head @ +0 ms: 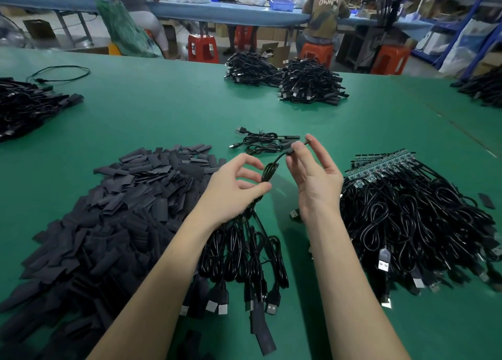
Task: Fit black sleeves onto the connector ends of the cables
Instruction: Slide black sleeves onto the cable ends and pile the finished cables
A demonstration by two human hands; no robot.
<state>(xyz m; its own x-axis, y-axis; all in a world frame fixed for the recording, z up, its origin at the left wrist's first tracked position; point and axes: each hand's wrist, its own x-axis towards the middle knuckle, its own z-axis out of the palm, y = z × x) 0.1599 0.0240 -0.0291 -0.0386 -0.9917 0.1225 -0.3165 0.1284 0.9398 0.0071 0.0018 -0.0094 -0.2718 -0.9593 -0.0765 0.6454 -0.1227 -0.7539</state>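
Factory floor, green work table up front.
Long blue bench runs across the back, blue bins and plastic bags on it. Red plastic stools along it, people seated or standing there. Blue metal shelving at right holds boxes. Grey concrete floor, cardboard boxes under the bench. Even overhead light.

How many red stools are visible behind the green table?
4: one left of centre, one behind it, one under the seated person, one far right. Others may be hidden.
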